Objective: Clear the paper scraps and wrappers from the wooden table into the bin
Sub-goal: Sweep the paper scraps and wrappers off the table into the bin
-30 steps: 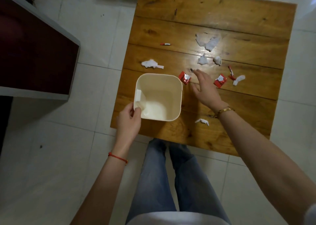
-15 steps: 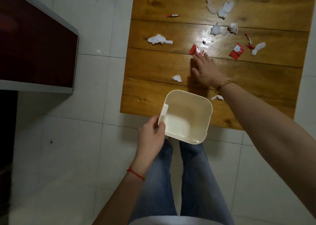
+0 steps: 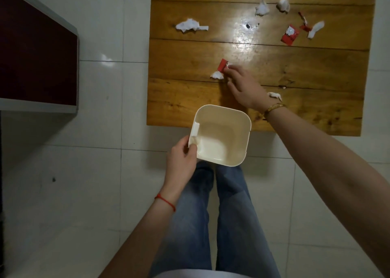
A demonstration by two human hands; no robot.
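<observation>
Since half a second ago the right hand has dragged the red wrapper down the wooden table toward the near edge, so that it now lies just beside a small white paper scrap, and the bin has risen a little so its far rim overlaps the table's near edge. That table fills the upper right of the view, standing on a floor of pale tiles, with a dark red cabinet to the left. The person's legs in blue jeans show below the bin. Cream and square with rounded corners, the bin is held off the table's front edge by the left hand, whose thumb and fingers are pinched on the clip at its left rim; nothing lies inside it. The right hand lies flat on the wood with fingers spread, fingertips pressing the red wrapper, not clenched around anything. Farther up the table lie a crumpled white scrap, a second red wrapper, a long white scrap, and two white wads. Another tiny scrap sits just beside the right wrist, which wears a gold bracelet; the left wrist bears a red string
</observation>
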